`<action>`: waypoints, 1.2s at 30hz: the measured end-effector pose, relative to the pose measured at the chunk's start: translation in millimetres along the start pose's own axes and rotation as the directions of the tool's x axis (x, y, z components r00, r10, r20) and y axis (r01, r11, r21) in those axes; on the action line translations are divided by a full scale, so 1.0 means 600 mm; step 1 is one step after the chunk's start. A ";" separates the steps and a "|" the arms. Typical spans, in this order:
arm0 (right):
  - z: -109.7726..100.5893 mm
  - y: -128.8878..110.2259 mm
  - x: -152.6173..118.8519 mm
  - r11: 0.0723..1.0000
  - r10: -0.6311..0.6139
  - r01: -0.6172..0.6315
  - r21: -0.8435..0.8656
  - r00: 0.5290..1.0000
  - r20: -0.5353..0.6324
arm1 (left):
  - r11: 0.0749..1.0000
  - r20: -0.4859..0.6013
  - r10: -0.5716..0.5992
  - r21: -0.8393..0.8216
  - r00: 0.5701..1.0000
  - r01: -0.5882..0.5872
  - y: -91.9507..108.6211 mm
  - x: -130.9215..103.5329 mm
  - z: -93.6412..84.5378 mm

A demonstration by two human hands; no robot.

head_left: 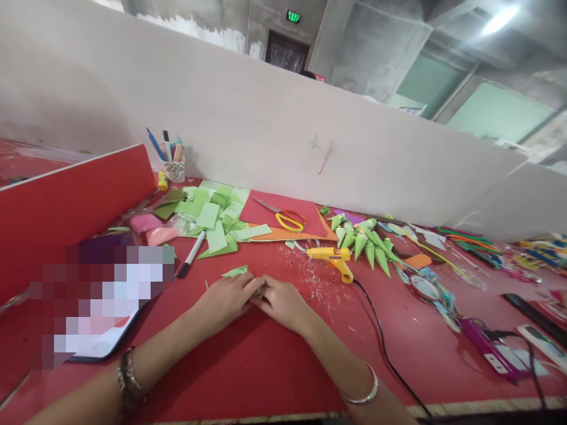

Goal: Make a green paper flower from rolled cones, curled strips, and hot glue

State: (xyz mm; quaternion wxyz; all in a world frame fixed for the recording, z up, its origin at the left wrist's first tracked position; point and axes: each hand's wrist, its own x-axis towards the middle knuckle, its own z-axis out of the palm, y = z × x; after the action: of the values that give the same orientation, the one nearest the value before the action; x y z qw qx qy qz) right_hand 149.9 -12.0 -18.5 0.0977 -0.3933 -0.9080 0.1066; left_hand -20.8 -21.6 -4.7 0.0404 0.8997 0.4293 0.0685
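Note:
My left hand (228, 295) and my right hand (282, 302) meet over the red tabletop (248, 375). Their fingers are bent and pressed together at the tips; whatever lies between them is hidden. Just beyond my left hand a small piece of green paper (235, 271) shows, and I cannot tell whether the fingers touch it. To the right of my hands a yellow hot glue gun (330, 255) lies on its side among paper shreds. Behind it are several green paper cones (365, 239). A marker (192, 254) rests to the left.
Green paper pieces (212, 215) lie piled behind my hands. Scissors (290, 221) rest on red paper (261, 203). A tablet-like screen (104, 342), partly blurred, is at left. The glue gun's black cord (381, 336) runs to the front edge. A purple power strip (494, 351) sits at right.

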 end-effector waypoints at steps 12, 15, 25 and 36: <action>-0.001 0.003 0.000 0.999 -0.030 0.029 -0.020 0.999 -0.035 | 0.984 -0.160 0.120 0.152 0.980 -0.096 -0.011 -0.005 0.014; 0.001 0.008 0.001 0.998 -0.068 0.068 -0.005 0.995 -0.076 | 0.987 -0.167 0.106 0.136 0.980 -0.084 -0.009 -0.004 0.012; -0.004 0.001 -0.016 0.994 -0.103 0.101 -0.032 0.993 -0.057 | 0.982 -0.117 0.180 0.079 0.977 -0.171 -0.009 -0.009 0.021; 0.000 0.020 -0.024 0.978 -0.156 0.170 0.119 0.981 -0.118 | 0.994 -0.122 0.105 0.049 0.987 -0.100 0.002 -0.011 0.026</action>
State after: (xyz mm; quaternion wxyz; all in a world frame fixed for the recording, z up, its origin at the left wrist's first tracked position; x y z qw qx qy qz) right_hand 167.9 -14.6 -23.3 0.1802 -0.3154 -0.9218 0.1353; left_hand -21.4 -27.3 -20.8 -0.0095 0.9152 0.3855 0.1172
